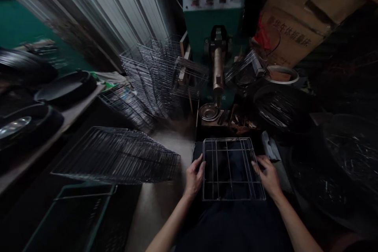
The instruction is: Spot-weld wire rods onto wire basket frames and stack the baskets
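Note:
A rectangular wire rack of thin metal rods lies over my lap. My left hand grips its left edge, thumb and fingers closed on the wire. On the opposite edge, my right hand holds the rack the same way. Just beyond it stands a green machine with a thick metal electrode arm pointing down towards me. A shallow metal dish sits at the machine's foot, beside a tray of small dark pieces.
Stacked wire racks lean at my left, with more upright wire panels behind. Dark basins of metal rods stand on the right. A cardboard box rises at back right, and black pans rest on a left-hand shelf.

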`<state>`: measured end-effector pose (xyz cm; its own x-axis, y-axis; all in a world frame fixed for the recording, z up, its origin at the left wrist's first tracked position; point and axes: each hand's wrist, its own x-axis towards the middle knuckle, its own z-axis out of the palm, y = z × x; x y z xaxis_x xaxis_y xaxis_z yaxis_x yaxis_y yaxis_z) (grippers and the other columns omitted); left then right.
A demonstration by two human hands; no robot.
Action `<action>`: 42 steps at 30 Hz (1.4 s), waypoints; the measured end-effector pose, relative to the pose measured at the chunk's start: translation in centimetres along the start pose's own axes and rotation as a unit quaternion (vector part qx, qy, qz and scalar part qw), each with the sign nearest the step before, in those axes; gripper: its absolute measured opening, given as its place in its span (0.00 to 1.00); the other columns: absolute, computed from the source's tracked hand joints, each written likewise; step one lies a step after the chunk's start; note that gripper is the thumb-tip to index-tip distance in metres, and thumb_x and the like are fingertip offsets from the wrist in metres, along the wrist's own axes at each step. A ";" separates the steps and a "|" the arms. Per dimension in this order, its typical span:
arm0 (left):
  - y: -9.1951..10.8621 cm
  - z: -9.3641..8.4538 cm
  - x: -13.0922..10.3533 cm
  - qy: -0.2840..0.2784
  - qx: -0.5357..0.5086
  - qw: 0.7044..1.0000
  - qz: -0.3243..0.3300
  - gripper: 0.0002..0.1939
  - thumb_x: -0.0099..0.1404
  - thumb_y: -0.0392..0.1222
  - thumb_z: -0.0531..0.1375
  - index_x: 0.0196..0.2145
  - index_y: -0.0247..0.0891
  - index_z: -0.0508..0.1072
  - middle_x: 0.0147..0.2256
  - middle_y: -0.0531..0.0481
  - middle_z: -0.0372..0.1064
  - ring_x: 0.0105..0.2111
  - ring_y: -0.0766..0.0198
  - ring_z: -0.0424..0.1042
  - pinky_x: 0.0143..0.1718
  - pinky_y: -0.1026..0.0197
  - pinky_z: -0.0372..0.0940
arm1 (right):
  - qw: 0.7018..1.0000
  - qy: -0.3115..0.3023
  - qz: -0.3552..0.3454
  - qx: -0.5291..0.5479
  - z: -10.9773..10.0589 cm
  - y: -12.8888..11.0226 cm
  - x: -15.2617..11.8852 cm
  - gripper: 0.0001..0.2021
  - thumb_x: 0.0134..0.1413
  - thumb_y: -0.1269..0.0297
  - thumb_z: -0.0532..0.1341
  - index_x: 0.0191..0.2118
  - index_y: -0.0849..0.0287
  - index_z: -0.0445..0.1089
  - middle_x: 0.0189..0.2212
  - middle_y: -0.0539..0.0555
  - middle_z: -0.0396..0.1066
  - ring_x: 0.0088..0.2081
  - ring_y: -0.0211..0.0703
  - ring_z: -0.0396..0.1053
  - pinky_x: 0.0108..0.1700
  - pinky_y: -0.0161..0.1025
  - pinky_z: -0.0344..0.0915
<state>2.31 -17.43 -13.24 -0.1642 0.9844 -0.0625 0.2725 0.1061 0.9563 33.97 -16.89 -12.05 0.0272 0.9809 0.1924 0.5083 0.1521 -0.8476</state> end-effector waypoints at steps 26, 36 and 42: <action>1.2 -0.9 -0.7 -0.049 -0.036 0.998 -0.017 0.30 0.65 0.53 0.59 0.59 0.33 0.69 0.57 0.42 0.71 0.59 0.48 0.69 0.63 0.46 0.61 | 0.998 -0.032 0.043 0.016 -1.0 -0.2 -2.7 0.21 0.64 0.53 0.59 0.58 0.58 0.71 0.52 0.59 0.73 0.50 0.55 0.73 0.51 0.49 0.71; 1.3 -3.0 0.9 -0.170 0.071 0.982 0.030 0.31 0.66 0.54 0.57 0.63 0.36 0.65 0.60 0.42 0.67 0.61 0.48 0.65 0.65 0.44 0.57 | 0.995 -0.075 0.065 0.017 -1.9 0.1 -1.5 0.23 0.62 0.54 0.58 0.58 0.60 0.72 0.53 0.60 0.72 0.53 0.58 0.71 0.56 0.53 0.68; 2.3 -6.7 1.8 -0.380 0.142 0.913 0.048 0.61 0.48 0.58 0.71 0.71 0.43 0.44 0.62 0.38 0.55 0.63 0.38 0.56 0.65 0.34 0.51 | 0.938 -0.308 0.116 0.105 -6.1 -0.6 -2.2 0.41 0.57 0.53 0.63 0.72 0.56 0.48 0.55 0.60 0.70 0.38 0.48 0.74 0.41 0.45 0.76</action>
<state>-3.72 -16.38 -9.28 0.5497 0.7918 -0.2662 0.5038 -0.0601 0.8617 38.86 -19.83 -8.94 -0.4199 0.8647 -0.2758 0.3666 -0.1164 -0.9231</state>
